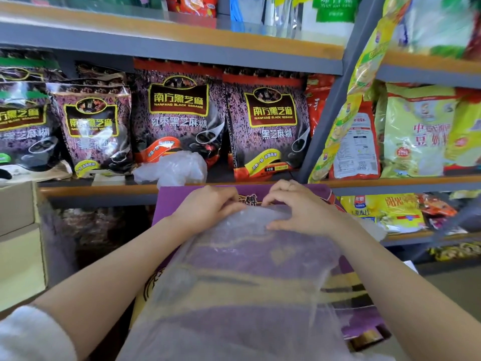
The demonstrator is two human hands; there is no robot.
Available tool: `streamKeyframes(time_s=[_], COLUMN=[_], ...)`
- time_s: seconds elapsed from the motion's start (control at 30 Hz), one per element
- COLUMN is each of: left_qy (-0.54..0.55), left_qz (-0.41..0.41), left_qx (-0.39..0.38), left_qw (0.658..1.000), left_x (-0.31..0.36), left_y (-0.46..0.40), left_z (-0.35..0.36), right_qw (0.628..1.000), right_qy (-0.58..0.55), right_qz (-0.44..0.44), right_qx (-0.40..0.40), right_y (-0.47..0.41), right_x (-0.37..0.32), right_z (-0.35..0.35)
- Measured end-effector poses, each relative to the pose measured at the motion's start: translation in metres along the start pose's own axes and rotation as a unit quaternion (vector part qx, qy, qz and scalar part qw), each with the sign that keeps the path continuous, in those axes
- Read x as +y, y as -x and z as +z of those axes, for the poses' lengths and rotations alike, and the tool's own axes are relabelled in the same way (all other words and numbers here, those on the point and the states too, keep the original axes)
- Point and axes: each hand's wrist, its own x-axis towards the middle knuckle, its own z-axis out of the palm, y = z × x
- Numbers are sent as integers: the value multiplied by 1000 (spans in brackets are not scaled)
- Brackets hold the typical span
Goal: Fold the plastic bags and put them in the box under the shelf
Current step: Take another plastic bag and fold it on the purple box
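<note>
I've got one clear plastic bag [234,277] spread flat on top of a purple carton [169,201] that I'm using as a work surface, since it gives me something firm and level right in front of the shelf [104,190]. The bag drapes toward me over the carton's near edge, so I guess the fold is only just getting going.

My left hand [208,207] and right hand [299,209] sit close together at the bag's far edge. Fingers on both are curled down and pinching the film there, knuckles up, thumbs tucked toward the plastic. That's the edge I'd pull toward me to double it over.

Another crumpled bag [174,169] sits on the shelf board in front of the black sesame packs [179,118], waiting its turn. There's an open cardboard box [18,230] low on my left, looks like where these end up, but I can't tell for sure.
</note>
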Motion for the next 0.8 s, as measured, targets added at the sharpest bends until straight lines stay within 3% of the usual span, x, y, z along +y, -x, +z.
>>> streamKeyframes(time_s=[0.1, 0.23, 0.47, 0.67, 0.8], left_qy=[-10, 7, -103, -210, -211], left_qz=[-6, -33, 6, 32, 9], left_qx=[65, 117, 43, 38, 35], left_qw=[998, 993, 994, 977, 977], left_x=[0, 1, -22, -30, -34], left_y=[-4, -3, 13, 20, 15], left_z=[-12, -24, -16, -15, -12], right_qw=[995, 996, 998, 977, 976], right_qy=[26, -57, -56, -172, -160], right_qz=[-20, -41, 25, 107, 132], right_qx=[93, 51, -24, -67, -69], right_y=[-10, -24, -27, -1, 4], right_x=[-10, -23, -5, 19, 33], right_z=[-5, -12, -10, -14, -20])
